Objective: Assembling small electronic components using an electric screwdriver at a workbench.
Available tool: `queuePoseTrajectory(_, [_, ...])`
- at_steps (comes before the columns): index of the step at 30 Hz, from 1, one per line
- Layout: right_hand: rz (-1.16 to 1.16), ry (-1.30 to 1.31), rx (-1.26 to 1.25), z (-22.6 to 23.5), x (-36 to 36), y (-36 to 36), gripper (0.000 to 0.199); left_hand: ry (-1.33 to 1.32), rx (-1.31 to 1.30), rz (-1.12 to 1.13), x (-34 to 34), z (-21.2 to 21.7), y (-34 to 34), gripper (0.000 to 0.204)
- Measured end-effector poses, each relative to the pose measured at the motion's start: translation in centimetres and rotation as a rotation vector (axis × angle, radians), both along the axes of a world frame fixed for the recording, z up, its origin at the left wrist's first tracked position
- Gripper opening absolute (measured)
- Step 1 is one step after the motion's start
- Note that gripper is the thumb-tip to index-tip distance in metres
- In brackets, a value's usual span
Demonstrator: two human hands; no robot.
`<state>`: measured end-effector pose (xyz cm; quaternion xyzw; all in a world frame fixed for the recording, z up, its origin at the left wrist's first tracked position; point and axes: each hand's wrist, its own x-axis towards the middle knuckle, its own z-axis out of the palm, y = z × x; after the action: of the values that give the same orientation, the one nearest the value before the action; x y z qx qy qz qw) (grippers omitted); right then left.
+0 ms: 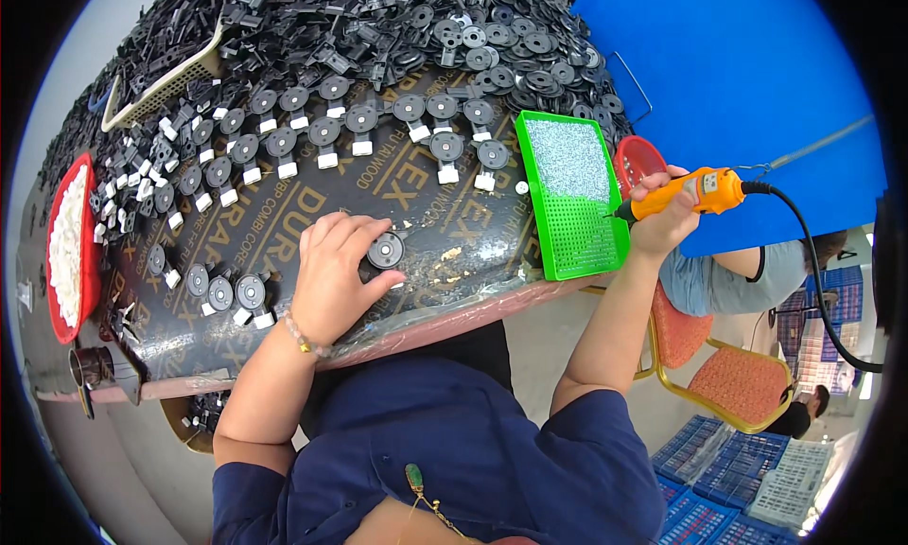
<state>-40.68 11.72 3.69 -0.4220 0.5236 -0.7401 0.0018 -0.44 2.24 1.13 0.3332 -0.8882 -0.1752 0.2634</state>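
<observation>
My left hand rests on the dark board and grips a round black disc part between thumb and fingers. An orange electric screwdriver with a black cable is held in my right hand, its tip pointing left toward the right edge of a green perforated tray. The upper half of that tray is filled with small silvery screws. Rows of assembled black discs with white blocks lie on the board beyond my left hand.
A large heap of loose black plastic parts covers the far side. A red bowl of white pieces sits at the left, a red dish behind the tray. Another person sits at the right by an orange chair. Blue crates stand on the floor.
</observation>
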Motion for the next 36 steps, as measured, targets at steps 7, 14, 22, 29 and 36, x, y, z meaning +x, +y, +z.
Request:
queuePoseTrajectory(7, [0.004,-0.017,-0.011,-0.1,-0.1,0.2,0.073,-0.025,0.035,0.018,0.1,-0.3,-0.2,0.06])
queuePoseTrajectory(14, [-0.007,-0.046,-0.011,0.7,1.1,0.2,0.079,-0.037,0.042,0.03,0.2,-0.4,-0.1,0.056])
queuePoseTrajectory(22, [0.403,-0.072,-0.203,4.1,9.8,-0.4,0.083,0.055,0.031,0.039,-0.4,-0.1,0.0,0.057])
queuePoseTrajectory(29, [1.061,-0.252,-0.228,2.5,20.2,-4.6,0.093,0.212,0.048,-0.063,0.2,-1.0,-0.3,0.038])
queuePoseTrajectory(36, [1.104,-0.281,-0.208,2.5,21.5,-6.3,0.093,0.258,0.008,-0.04,0.4,-1.0,-0.6,0.023])
